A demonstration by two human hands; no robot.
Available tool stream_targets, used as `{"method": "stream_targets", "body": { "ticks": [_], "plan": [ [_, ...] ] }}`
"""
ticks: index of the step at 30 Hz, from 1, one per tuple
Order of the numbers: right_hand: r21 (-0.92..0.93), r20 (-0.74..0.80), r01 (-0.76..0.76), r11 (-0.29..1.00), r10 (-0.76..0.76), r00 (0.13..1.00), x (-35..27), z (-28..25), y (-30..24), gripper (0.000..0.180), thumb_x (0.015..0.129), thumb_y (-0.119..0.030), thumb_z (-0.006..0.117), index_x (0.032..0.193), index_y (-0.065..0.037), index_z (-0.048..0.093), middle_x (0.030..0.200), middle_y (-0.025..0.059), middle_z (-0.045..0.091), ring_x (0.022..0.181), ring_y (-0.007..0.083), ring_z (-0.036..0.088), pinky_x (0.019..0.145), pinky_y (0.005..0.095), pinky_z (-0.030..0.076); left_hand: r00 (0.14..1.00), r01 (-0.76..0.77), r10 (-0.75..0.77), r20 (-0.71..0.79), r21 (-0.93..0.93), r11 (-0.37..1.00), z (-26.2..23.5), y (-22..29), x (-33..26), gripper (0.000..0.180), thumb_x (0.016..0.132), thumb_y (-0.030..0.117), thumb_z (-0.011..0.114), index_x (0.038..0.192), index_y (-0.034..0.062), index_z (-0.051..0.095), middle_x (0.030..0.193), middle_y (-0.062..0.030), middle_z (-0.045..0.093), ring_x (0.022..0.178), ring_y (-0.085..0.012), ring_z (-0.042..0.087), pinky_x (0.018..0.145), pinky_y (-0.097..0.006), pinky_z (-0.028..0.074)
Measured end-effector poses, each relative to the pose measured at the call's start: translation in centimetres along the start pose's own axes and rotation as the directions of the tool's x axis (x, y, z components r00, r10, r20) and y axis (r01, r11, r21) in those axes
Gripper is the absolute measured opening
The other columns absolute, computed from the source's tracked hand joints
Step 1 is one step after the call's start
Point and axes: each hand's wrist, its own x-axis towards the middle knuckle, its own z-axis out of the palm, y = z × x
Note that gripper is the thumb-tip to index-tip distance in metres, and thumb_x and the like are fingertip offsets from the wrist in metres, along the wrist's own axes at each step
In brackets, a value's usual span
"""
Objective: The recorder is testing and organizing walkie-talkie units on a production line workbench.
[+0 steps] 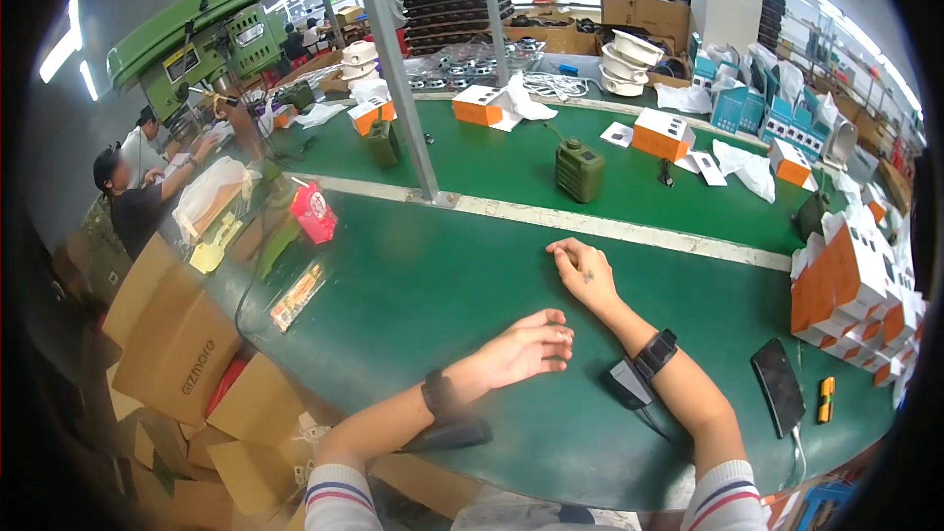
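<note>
My left hand (521,346) hovers over the green tabletop (433,285), palm partly turned up, fingers loosely bent and apart, with nothing in it. Farther forward and to the right, my right hand (586,275) is at the tabletop, its back showing and fingers loosely bent toward the left. I see nothing in it, though some fingers are hidden. Beside my right wrist lies a small grey-black device (627,383) with a black cable. A dark flat object (447,435) sits beneath my left forearm. Beyond a pale strip stands an olive-green jerrycan-shaped device (580,171).
A black phone (778,385) with a white cable and a small yellow-orange object (826,399) lie at right, near stacked orange-white boxes (836,285). A metal post (401,88) rises ahead. Left are a pink packet (314,212), a green drill press (197,39) and open cartons (177,334).
</note>
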Motion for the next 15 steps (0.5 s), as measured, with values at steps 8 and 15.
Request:
{"method": "stream_targets", "body": {
  "ticks": [8, 15],
  "plan": [
    [-0.018, -0.012, 0.031, 0.999, -0.031, 0.999, 0.2, 0.3, -0.1, 0.027, 0.088, -0.028, 0.049, 0.098, -0.012, 0.068, 0.07, 0.0144, 0.066, 0.07, 0.033, 0.066, 0.067, 0.0416, 0.051, 1.0, 0.006, -0.006, -0.004, -0.058, 0.998, -0.7, 0.6, 0.0, 0.017, 0.09, 0.007, 0.056, 0.104, 0.014, 0.049, 0.096, -0.0041, 0.059, 0.085, -0.0187, 0.059, 0.077, -0.035, 0.049],
    [-0.056, 0.01, 0.087, 0.995, -0.087, 0.996, -0.2, -0.1, 0.3, 0.028, 0.089, -0.027, 0.048, 0.104, -0.012, 0.066, 0.084, 0.0126, 0.069, 0.08, 0.0325, 0.067, 0.073, 0.0423, 0.052, 1.0, 0.014, -0.014, -0.01, -0.034, 0.999, 0.1, 0.3, -0.1, 0.017, 0.089, 0.003, 0.052, 0.102, 0.0137, 0.05, 0.093, -0.0047, 0.056, 0.083, -0.018, 0.054, 0.075, -0.033, 0.045]
  ]
}}
